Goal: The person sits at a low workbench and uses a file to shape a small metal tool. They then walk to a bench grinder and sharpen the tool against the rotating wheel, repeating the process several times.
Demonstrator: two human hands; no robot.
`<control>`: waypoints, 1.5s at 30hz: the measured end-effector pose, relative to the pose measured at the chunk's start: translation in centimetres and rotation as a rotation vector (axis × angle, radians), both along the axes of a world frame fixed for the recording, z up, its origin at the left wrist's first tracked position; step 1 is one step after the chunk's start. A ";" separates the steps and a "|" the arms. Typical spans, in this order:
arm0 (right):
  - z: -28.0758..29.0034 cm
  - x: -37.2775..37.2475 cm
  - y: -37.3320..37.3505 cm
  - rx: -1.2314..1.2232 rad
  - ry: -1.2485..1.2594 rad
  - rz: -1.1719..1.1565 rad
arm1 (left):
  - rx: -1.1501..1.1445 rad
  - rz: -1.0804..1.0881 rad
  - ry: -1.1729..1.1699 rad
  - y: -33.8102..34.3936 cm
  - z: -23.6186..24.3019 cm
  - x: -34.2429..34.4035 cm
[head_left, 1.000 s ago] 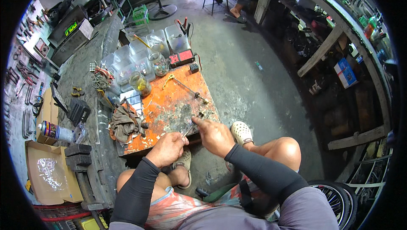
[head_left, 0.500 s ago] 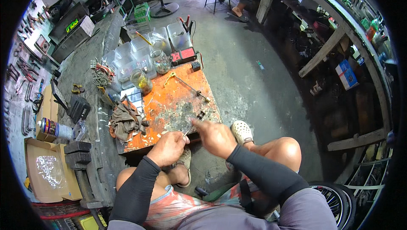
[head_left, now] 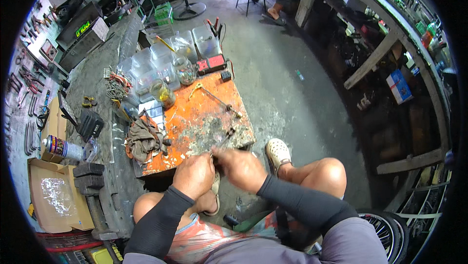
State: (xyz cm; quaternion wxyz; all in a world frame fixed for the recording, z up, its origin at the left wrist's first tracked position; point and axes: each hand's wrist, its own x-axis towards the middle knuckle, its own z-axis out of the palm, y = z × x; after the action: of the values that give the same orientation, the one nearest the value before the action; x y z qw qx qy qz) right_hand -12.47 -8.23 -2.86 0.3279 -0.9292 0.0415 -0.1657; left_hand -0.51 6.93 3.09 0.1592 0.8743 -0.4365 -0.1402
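My left hand point(head_left: 194, 175) is closed in a pinch at the near edge of a worn orange bench top point(head_left: 187, 115). My right hand point(head_left: 242, 170), slightly smeared by motion, is closed beside it, and the fingertips of both meet. What they pinch is small and mostly hidden by the fingers. Just beyond them is a thin metal piece with a dark end point(head_left: 230, 132); I cannot tell whether it is held or lies on the bench. Farther back lies a long thin rod with a yellow hooked end point(head_left: 196, 87) and a brass-coloured tip.
Clear plastic bins point(head_left: 142, 60), glass jars point(head_left: 184, 70) and a red-black device point(head_left: 211, 63) stand at the bench's back. A crumpled grey cloth point(head_left: 145, 140) lies at its left. A vise point(head_left: 89, 179), spray can point(head_left: 62, 147) and open cardboard box point(head_left: 59, 198) are farther left.
My right hand has moved down and left, closer against the left hand. My left hand has turned a little and shifted slightly right. The rod and jars have stayed put.
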 end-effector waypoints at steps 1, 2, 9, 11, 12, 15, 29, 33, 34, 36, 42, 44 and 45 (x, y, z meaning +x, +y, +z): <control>0.2 0.6 -1.0 -0.038 0.100 -0.078 | -0.006 -0.014 -0.017 0.0 -0.1 0.1; -0.1 1.3 -1.9 -0.030 0.086 -0.169 | 0.011 -0.021 -0.013 -0.1 0.0 0.0; -0.6 0.9 -0.9 0.098 0.092 -0.079 | 0.047 -0.026 -0.037 0.6 -0.3 -0.1; -1.2 1.2 -1.4 0.086 -0.007 -0.184 | 0.062 -0.031 -0.052 -0.1 -0.2 -0.2; -0.8 1.0 -0.5 0.117 0.037 -0.187 | 0.063 -0.025 -0.070 -0.4 0.2 0.1; -0.7 0.1 1.4 0.227 -0.064 -0.016 | 0.034 -0.012 -0.114 0.0 -0.3 0.3; 0.6 1.5 -0.6 0.221 0.021 -0.120 | 0.021 -0.018 -0.111 -0.2 -0.1 0.1; -0.2 1.8 -0.8 0.206 -0.018 -0.158 | 0.014 -0.027 -0.146 0.1 -0.9 0.2; -0.4 2.0 -1.7 0.177 0.050 -0.214 | 0.035 -0.023 -0.128 0.4 -1.2 -0.1; -0.2 2.2 -2.0 0.182 0.008 -0.200 | 0.033 -0.015 -0.131 -0.5 -0.7 0.3; 0.5 2.1 -1.7 0.257 0.194 -0.203 | 0.056 -0.022 -0.086 0.5 -0.6 0.0; 0.5 2.2 -2.1 0.273 0.114 -0.177 | 0.054 -0.019 -0.079 -0.1 0.0 0.3; 0.7 1.7 -1.0 0.300 0.097 -0.146 | 0.042 -0.029 -0.068 -0.3 0.0 0.4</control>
State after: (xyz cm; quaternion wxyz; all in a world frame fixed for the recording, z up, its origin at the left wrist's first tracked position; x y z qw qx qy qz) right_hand -10.79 -9.25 -2.13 0.4476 -0.8711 0.1490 -0.1361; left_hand -0.13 6.68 3.11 0.1240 0.8753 -0.4513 -0.1217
